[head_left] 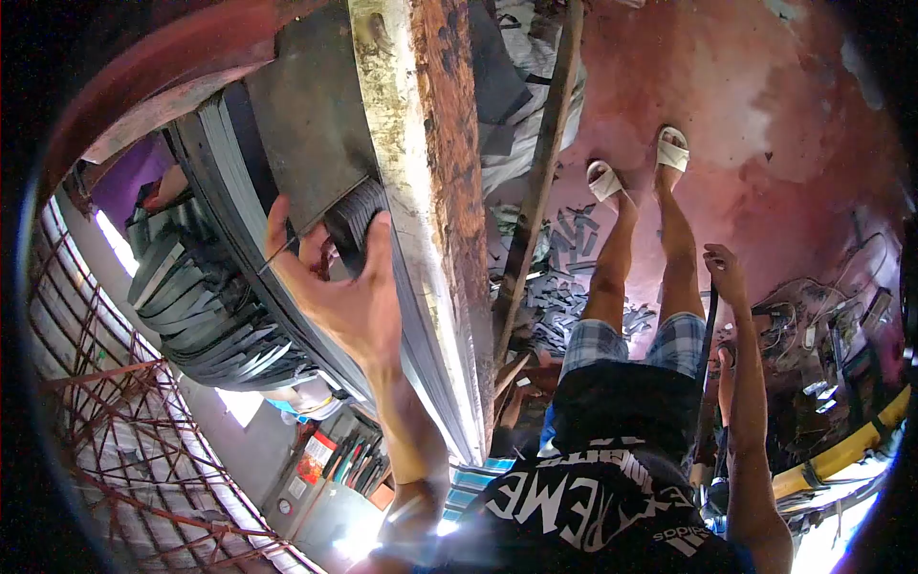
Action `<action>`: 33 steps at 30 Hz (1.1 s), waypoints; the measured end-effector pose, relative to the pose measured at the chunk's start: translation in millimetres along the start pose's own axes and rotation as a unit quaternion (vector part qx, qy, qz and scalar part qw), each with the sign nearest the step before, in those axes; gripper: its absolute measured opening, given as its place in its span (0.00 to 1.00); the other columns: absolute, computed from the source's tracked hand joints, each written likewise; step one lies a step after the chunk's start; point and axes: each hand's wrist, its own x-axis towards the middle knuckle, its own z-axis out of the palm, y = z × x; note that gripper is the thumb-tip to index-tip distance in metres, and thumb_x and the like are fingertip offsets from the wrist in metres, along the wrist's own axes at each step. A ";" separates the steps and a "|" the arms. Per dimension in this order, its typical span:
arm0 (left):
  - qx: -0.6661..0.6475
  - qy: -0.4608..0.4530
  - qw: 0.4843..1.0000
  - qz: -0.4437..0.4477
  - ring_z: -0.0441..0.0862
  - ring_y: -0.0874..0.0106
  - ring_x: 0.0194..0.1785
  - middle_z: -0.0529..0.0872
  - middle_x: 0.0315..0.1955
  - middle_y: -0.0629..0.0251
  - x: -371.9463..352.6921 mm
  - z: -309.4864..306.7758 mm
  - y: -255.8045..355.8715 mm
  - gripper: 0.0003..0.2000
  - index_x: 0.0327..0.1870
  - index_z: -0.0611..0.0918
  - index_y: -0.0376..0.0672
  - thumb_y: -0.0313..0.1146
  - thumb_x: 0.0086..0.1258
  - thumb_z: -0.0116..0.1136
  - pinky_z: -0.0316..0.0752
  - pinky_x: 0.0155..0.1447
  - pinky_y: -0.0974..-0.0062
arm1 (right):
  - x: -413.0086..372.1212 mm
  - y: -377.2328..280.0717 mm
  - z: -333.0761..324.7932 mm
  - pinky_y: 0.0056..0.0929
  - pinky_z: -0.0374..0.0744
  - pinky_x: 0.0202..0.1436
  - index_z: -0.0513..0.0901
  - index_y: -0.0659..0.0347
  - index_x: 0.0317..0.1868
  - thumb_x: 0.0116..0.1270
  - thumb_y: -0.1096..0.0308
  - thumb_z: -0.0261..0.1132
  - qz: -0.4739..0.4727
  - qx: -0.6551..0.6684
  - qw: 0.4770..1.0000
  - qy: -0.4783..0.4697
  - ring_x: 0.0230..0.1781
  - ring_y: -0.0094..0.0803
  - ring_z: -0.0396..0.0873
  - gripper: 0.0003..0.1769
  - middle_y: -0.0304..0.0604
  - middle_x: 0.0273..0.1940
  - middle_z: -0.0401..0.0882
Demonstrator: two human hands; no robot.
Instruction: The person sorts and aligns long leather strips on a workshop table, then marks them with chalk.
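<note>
Against the worn wooden beam, on the dark board along its left side, grasps a small ribbed stack of dark pieces with the left hand. Has the thumb pressed to its right side and the fingers bent around its left, with 1 finger reaching forward, apart from the others. Lower down at the right, well apart from the stack, holds the right hand out over the floor with its fingers curled, seeming to pinch the upper end of a long black strip, though the contact is partly hidden. To the left of the left hand, has long layered strips lying lengthwise, and beyond them a heap of curved dark strips. Stands on the reddish floor in 2 pale sandals, near scattered dark offcuts on the far side of the beam.
</note>
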 end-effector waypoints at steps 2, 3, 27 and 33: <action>0.013 -0.003 1.000 -0.011 0.76 0.74 0.39 0.79 0.36 0.66 1.3 2.2 1.7 0.39 0.69 0.69 0.46 0.21 0.54 0.75 0.73 0.47 0.75 | -1.0 5.3 2.6 0.33 0.81 0.52 0.81 0.64 0.56 0.69 0.73 0.63 -0.016 0.012 1.000 0.011 0.47 0.36 0.84 0.16 0.48 0.49 0.85; 0.002 -0.005 1.000 -0.001 0.77 0.73 0.39 0.80 0.36 0.66 3.1 1.7 1.1 0.39 0.69 0.68 0.46 0.21 0.54 0.75 0.74 0.47 0.75 | -0.6 8.6 2.6 0.33 0.81 0.52 0.81 0.64 0.56 0.69 0.73 0.63 -0.029 0.026 0.999 0.011 0.47 0.35 0.84 0.16 0.48 0.49 0.85; -0.053 -0.031 0.998 0.025 0.83 0.67 0.43 0.85 0.42 0.53 1.8 2.3 -1.2 0.41 0.71 0.64 0.44 0.20 0.54 0.72 0.76 0.49 0.72 | -6.7 28.5 3.5 0.33 0.82 0.49 0.83 0.61 0.54 0.69 0.69 0.65 -0.057 0.037 0.997 0.042 0.46 0.33 0.84 0.15 0.46 0.46 0.87; 0.050 -0.028 0.998 -0.002 0.87 0.49 0.40 0.88 0.35 0.50 -4.8 -6.8 -24.7 0.45 0.72 0.64 0.50 0.29 0.51 0.77 0.80 0.44 0.58 | -18.5 49.7 -21.6 0.29 0.82 0.41 0.84 0.58 0.50 0.67 0.69 0.66 -0.083 0.029 0.995 0.054 0.41 0.29 0.84 0.12 0.42 0.41 0.86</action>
